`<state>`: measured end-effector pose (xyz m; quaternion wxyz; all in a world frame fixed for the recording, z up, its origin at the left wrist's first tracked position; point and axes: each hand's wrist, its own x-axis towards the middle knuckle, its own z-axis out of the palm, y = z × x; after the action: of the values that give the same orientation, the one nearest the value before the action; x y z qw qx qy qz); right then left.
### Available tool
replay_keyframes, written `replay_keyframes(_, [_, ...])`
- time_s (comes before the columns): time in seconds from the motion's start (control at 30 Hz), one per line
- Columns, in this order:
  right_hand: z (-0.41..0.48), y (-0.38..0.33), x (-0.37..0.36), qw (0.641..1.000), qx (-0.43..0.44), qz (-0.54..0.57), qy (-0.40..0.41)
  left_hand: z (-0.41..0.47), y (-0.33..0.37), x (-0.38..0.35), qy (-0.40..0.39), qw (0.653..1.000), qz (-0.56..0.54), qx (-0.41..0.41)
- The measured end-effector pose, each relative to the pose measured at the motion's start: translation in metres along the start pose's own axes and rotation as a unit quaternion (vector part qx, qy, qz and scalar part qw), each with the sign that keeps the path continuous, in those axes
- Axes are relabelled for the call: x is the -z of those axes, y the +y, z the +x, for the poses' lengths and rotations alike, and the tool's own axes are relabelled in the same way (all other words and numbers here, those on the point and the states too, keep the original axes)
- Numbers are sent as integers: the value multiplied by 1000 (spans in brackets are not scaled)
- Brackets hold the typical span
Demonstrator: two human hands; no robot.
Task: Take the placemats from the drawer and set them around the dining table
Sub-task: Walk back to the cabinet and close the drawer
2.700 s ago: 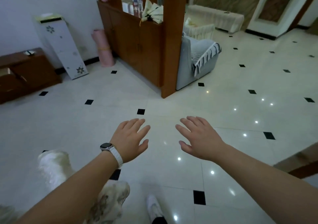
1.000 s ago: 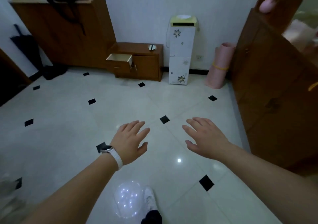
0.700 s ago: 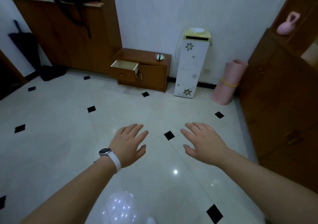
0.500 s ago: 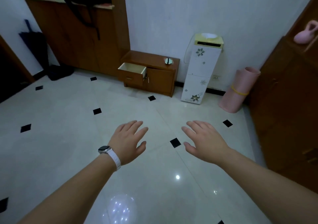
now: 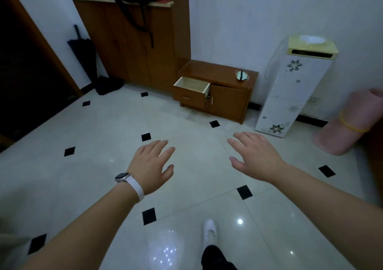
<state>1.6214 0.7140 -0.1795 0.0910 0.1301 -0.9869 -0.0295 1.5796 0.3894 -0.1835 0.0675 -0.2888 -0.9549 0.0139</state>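
A low brown wooden cabinet (image 5: 228,95) stands against the white far wall. Its left drawer (image 5: 191,89) is pulled out and its pale inside shows; no placemats can be made out in it from here. My left hand (image 5: 152,165), with a white-strapped watch on the wrist, is stretched out flat over the floor, fingers straight, holding nothing. My right hand (image 5: 256,155) is held out the same way, also holding nothing. Both hands are well short of the cabinet. The dining table is out of view.
A white floral water dispenser (image 5: 290,91) stands right of the cabinet, then a rolled pink mat (image 5: 350,122). A tall wooden cupboard (image 5: 132,41) with a black bag fills the back left, an umbrella (image 5: 81,47) beside it. Glossy tiled floor (image 5: 103,145) lies between.
The view has swung left from the sofa area to the cabinet and drawn closer to it. Both hands have stayed flat and held out in front.
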Motion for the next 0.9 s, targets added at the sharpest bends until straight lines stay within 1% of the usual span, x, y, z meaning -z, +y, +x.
replay_keyframes(0.1, [58,17,-23,999,2,27,-20,48,-29,-7,-31,999,15,12])
replay_keyframes(0.2, [116,36,-36,998,-3,48,-28,97,-55,-6,-34,999,34,21])
replay_keyframes(0.37, [223,69,-28,998,39,42,-26,167,-103,4,-5,998,34,52])
replay_keyframes(0.47, [273,71,-26,998,50,44,-6,191,-130,3,5,997,35,67])
replay_keyframes(0.6, [339,70,-37,997,67,40,-12,232,-174,-4,14,997,20,76])
replay_keyframes(0.73, [396,64,-68,997,50,41,-35,277,-223,-35,13,998,2,61])
replay_keyframes(0.8, [430,62,-82,998,40,38,-41,307,-253,-54,11,998,-26,58])
replay_keyframes(0.9, [481,60,-94,998,5,27,-55,355,-302,-82,5,998,-55,38])
